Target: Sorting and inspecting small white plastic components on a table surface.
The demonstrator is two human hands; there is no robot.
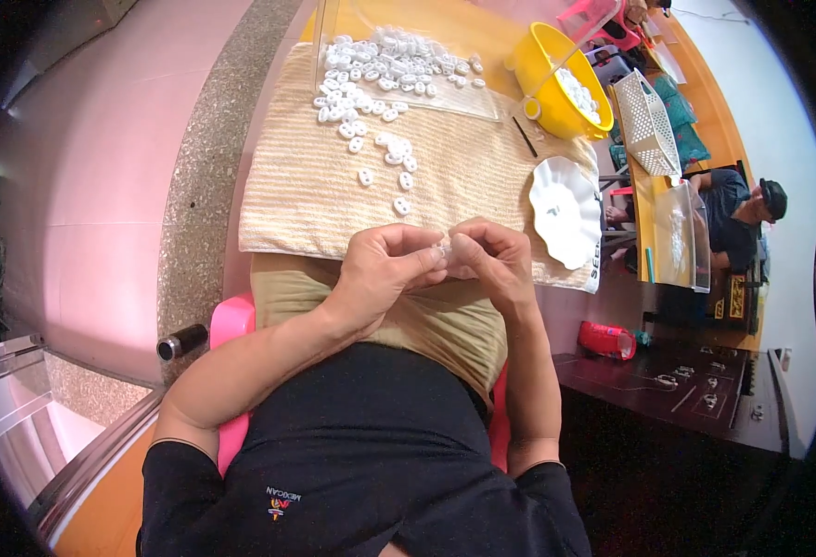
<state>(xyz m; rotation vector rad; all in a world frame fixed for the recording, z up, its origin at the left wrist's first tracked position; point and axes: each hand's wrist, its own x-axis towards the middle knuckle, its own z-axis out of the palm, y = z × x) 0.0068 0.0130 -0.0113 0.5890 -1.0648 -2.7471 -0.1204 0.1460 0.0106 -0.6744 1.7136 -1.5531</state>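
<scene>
Over the near edge of the striped towel, left hand and right hand nearly meeting, thumbs and fingers of both pinched on one small pale piece. Too small and too covered by the fingertips to tell its shape for certain, perhaps partly clear. Beyond the hands, on the towel, loose white two-holed pieces scattered in a rough trail toward its far left, leading to a dense pile in and before a clear tray. Along the towel's right side, a white scalloped plate with tiny grey bits on it. Near the towel's far right corner, a thin black stick and a yellow basin of pale contents. Well off the towel's right edge, another person at a wooden table.

Step in hand, judging by the pinch: close fingertip work on a single piece, probably fitting or adjusting. Next move seemingly calling for firm hold from one hand, light pressing or turning from the other.
</scene>
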